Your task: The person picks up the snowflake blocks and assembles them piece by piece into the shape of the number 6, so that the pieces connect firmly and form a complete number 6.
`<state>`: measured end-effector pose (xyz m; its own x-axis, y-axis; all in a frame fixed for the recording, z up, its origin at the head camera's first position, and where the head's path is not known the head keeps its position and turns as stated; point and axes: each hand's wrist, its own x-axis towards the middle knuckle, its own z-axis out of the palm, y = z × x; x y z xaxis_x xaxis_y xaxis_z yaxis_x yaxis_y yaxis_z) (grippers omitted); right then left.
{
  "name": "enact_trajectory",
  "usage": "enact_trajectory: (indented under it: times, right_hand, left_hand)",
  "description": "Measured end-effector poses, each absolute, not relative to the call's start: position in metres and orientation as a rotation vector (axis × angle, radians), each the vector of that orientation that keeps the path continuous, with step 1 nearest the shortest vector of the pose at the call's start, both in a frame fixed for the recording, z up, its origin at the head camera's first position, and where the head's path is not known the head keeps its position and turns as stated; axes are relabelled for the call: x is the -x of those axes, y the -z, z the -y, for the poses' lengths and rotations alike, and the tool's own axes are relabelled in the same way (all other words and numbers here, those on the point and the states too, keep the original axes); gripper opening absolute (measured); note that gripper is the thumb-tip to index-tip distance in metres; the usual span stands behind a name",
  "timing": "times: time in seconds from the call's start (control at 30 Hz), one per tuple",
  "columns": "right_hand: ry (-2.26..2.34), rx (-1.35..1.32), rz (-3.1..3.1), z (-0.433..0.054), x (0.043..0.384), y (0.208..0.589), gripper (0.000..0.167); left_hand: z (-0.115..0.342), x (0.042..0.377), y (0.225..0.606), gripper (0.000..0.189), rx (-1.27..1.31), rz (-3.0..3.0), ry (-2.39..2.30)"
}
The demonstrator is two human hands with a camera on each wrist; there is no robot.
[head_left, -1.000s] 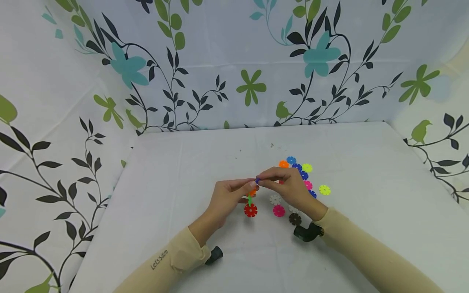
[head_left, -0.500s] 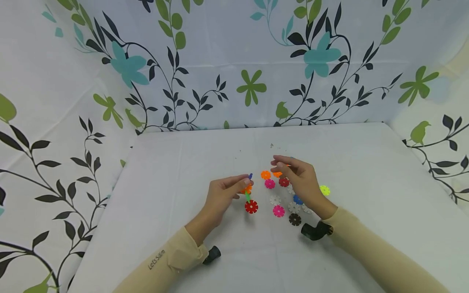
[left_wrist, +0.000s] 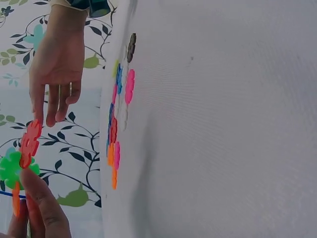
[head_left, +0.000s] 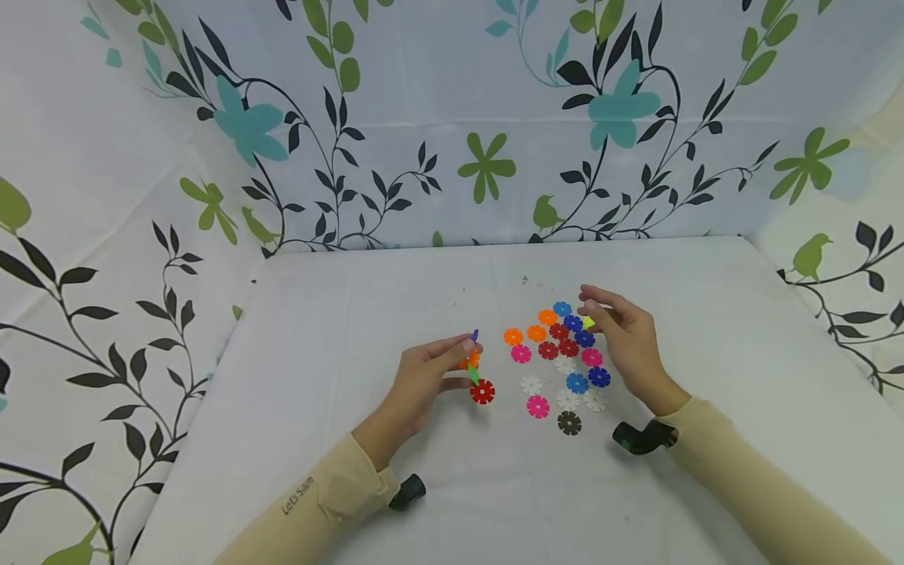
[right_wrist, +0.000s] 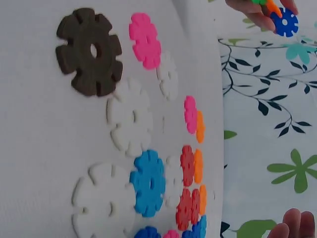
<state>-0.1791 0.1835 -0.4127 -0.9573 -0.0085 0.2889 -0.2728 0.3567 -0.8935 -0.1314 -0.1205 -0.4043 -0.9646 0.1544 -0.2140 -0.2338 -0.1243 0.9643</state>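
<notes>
My left hand (head_left: pixel 421 380) pinches a small chain of notched plastic discs, held above the table. The chain runs from a red disc (head_left: pixel 483 391) through a green disc (left_wrist: pixel 11 170) and an orange disc (left_wrist: pixel 16 199) to a blue disc (right_wrist: pixel 286 22). Over the right side of the loose discs hovers my right hand (head_left: pixel 633 349), its fingers loosely bent and nothing seen between them. Closest to its fingertips is a yellow disc (head_left: pixel 588 322), partly covered. The right wrist view catches only fingertips (right_wrist: pixel 295 223) of that hand at the lower right corner.
Several loose discs lie flat on the white-covered table (head_left: pixel 339 314), among them a brown disc (head_left: pixel 569 423), a pink disc (head_left: pixel 538 406), a light blue disc (head_left: pixel 577 383) and an orange disc (head_left: pixel 513 337). A leaf-patterned cloth (head_left: pixel 402 118) hangs behind.
My right hand has let go of the blue disc on the chain and moved right, over the loose discs to the yellow one. The left hand has shifted slightly left with the chain.
</notes>
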Motion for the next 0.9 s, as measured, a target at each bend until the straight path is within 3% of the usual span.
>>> enact_trajectory:
  times: [0.17,0.53,0.9]
  right_hand:
    - [-1.612,-0.187,2.39,-0.197,0.183,0.416,0.047]
    - [-1.572,-0.05,2.618,-0.217,0.187,0.424,0.051]
    - [-1.094,-0.116,3.076,-0.222,0.185,0.427,0.043]
  left_hand:
    - [0.121,0.133,0.404,0.048,0.121,-1.841,-2.188]
    - [0.121,0.132,0.402,0.04,0.127,-1.787,-2.214]
    - [0.121,0.134,0.403,0.035,0.127,-1.675,-2.28]
